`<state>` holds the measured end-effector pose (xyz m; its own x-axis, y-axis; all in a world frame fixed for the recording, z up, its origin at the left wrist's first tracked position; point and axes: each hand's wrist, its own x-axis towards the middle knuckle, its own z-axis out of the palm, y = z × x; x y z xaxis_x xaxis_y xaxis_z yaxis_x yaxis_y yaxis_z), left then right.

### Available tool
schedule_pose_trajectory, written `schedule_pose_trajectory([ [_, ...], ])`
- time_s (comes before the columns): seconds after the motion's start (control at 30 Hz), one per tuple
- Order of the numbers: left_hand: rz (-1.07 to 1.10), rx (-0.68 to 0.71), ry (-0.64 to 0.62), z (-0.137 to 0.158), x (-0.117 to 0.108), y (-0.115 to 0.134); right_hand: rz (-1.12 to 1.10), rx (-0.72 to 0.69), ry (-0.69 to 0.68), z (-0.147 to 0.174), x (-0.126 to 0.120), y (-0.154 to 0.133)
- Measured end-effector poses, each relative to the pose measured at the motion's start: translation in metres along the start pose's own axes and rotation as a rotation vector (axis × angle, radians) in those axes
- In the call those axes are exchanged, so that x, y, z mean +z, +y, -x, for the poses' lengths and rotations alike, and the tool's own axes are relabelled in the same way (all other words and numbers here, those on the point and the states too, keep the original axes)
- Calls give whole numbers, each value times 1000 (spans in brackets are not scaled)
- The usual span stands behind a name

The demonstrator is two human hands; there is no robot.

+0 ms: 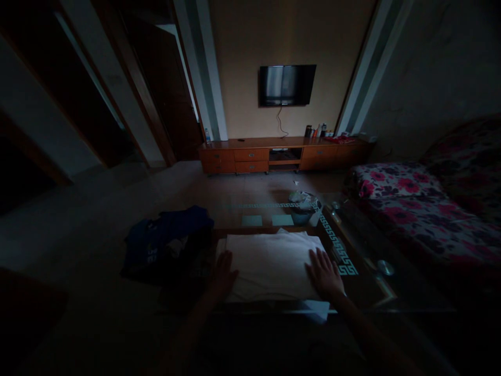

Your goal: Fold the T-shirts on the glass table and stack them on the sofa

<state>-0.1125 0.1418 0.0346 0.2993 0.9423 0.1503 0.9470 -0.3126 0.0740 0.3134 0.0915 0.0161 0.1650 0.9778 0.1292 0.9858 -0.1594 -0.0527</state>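
Note:
A folded white cloth (pixel 270 266) lies flat on the glass table (pixel 415 297) in front of me. On its left edge rests my left hand (pixel 224 275), fingers spread. My right hand (pixel 325 271) lies on the opposite edge, its fingers also stretched out and apart. Neither hand grips anything. A pale corner (pixel 316 309) of some sheet or cloth sticks out below, over the table's front edge. The room is dim, so fine detail of the cloth is hard to make out.
Dark blue clothing (pixel 168 235) is heaped at the table's left. Beyond the table stands a bin (pixel 302 215) with a bag in it. A flowered sofa (pixel 407 209) is on the right. A low wooden cabinet (pixel 250 156) lines the far wall under a television (pixel 287 85).

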Motion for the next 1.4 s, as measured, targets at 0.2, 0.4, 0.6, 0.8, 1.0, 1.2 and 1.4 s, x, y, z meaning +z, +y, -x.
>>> schedule_pose_trajectory([
  [0.2,14,-271,-73,-11,-27,11,-18,78,-71,2,-4,-5],
  [0.4,250,-363,-249,-12,-54,8,-27,83,-86,1,-6,-5],
  [0.6,317,-387,-298,-5,-64,1,-23,81,-85,3,-10,-6],
  [0.8,345,-406,-374,-8,-67,-10,-24,81,-96,2,-12,-6],
  [1.0,334,-402,-432,-5,-70,-26,-10,81,-80,3,-9,-6],
  [1.2,221,-340,-222,-6,-61,-3,80,75,-102,-1,-15,-10],
  [1.4,157,83,118,-18,-23,47,136,-81,-48,-14,-16,-29],
])
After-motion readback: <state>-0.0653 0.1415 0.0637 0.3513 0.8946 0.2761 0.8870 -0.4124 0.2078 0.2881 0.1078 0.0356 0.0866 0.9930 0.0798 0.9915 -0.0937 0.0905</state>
